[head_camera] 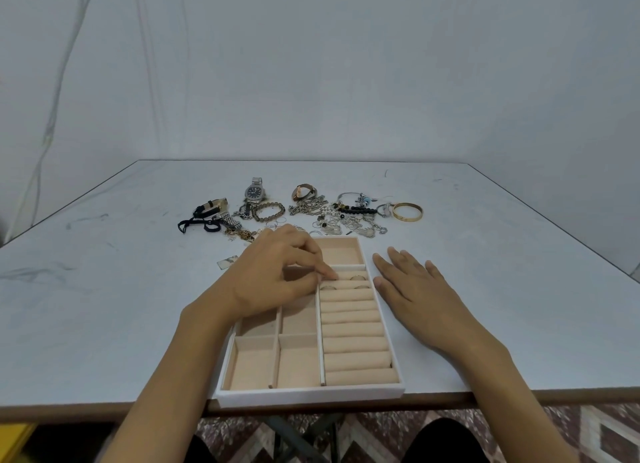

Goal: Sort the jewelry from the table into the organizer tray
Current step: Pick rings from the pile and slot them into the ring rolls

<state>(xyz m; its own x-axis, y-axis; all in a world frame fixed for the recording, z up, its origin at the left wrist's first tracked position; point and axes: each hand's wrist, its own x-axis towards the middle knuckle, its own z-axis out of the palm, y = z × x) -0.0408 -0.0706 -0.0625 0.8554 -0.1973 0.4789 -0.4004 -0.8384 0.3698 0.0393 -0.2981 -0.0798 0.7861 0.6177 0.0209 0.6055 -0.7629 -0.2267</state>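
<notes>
The left hand (273, 275) reaches over the upper half of the tray (311, 395) in the middle of the frame. Its fingers are curled and its fingertips (329, 274) are down on the topmost padded rolls (356, 344). I cannot tell whether they pinch a ring or only press one in, because the fingers hide that spot. A few rings (357, 278) sit in the slots just beside the fingertips. The right hand (412, 286) lies flat and released on the table (104, 289), just beside the tray's right wall, grasping nothing.

The seated rings are so near the working fingers that a careless push could knock one loose. A ring set too shallow may spring out and roll across the smooth table.

The tray's near edge sits at the very lip of the table, low in the frame. A pull toward the person could likely tip it off, and the flat right hand is not gripping it.

The rest of the jewelry (322, 213) lies heaped just above the tray. The chains look tangled with the bracelets, so lifting one piece may drag others along.
</notes>
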